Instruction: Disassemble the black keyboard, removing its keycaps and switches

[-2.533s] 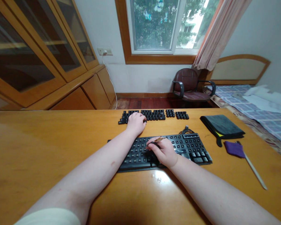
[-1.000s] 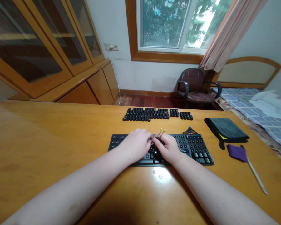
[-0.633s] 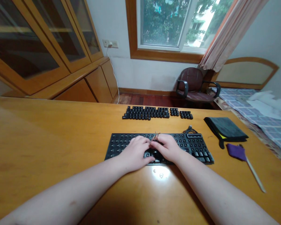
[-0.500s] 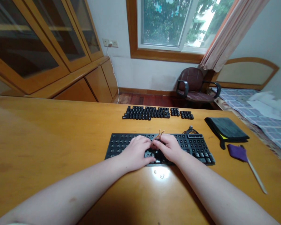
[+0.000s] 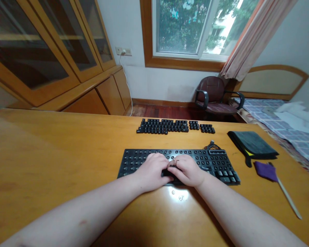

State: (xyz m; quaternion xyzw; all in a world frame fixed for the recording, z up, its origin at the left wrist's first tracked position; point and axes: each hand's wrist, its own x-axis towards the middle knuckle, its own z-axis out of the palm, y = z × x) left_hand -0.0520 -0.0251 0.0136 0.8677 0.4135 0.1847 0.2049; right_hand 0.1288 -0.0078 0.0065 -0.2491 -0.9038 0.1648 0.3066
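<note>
A black full-size keyboard (image 5: 134,164) lies on the wooden desk, most of its keycaps off; a few caps sit at its lower right. My left hand (image 5: 153,171) rests over its middle, fingers curled and thumb bent in toward a dark piece I cannot make out. Pressed close beside it, my right hand (image 5: 187,169) is closed round a wire keycap puller (image 5: 177,160), of which only a bit of wire shows. My fingers hide the keys beneath them. Beyond the keyboard, loose black keycaps (image 5: 154,127) stand in rows grouped by block.
A coiled cable (image 5: 212,146) lies behind the keyboard. To the right are a folded dark cloth (image 5: 253,144) and a purple-headed brush (image 5: 265,171) with a pale handle. Past the desk stand an office chair (image 5: 212,94), a bed (image 5: 293,120) and a glass-fronted cabinet (image 5: 74,82).
The puller's two wire prongs stood up above my right hand and now barely show. My hands have drawn closer together. The whole view has shifted slightly.
</note>
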